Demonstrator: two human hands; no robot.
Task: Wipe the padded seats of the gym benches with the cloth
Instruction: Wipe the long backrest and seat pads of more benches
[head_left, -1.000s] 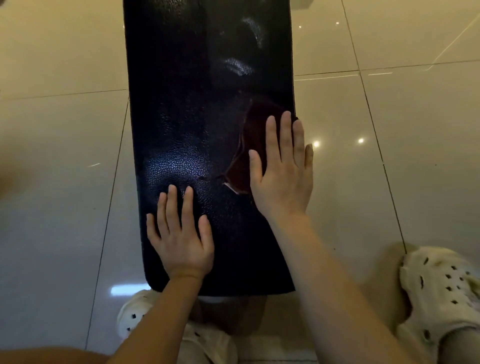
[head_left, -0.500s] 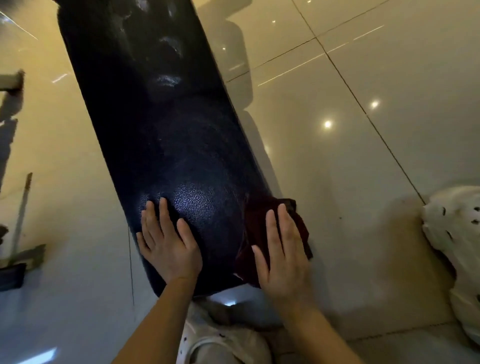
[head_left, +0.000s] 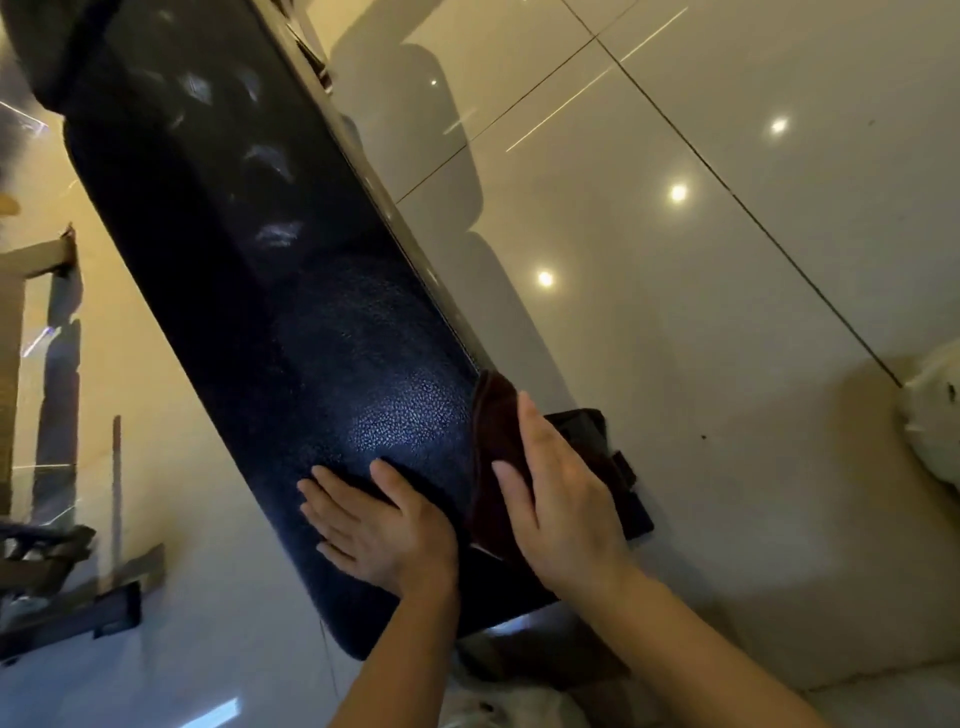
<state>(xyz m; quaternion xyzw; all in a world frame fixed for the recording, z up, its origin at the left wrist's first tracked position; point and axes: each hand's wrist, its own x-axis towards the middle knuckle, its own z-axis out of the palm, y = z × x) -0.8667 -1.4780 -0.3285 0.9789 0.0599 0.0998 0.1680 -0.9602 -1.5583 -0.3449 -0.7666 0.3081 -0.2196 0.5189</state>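
Note:
A long black padded bench seat (head_left: 249, 291) runs from the top left down to the bottom centre of the head view. A dark maroon cloth (head_left: 496, 431) hangs over the seat's right edge near its near end. My right hand (head_left: 556, 499) lies flat on the cloth with straight fingers and presses it against the seat's side. My left hand (head_left: 379, 525) rests flat on the top of the pad near its near end, fingers spread. Faint smears show further up the seat.
Glossy pale floor tiles (head_left: 675, 260) with light reflections surround the bench. A dark foot of the bench frame (head_left: 587, 431) shows under my right hand. A white perforated clog (head_left: 935, 415) sits at the right edge. Metal frame parts (head_left: 67, 587) stand at the left.
My right hand has slid the cloth from the pad's top over the right edge to its side. The view has tilted, so the bench now runs diagonally. My left hand stays on the pad.

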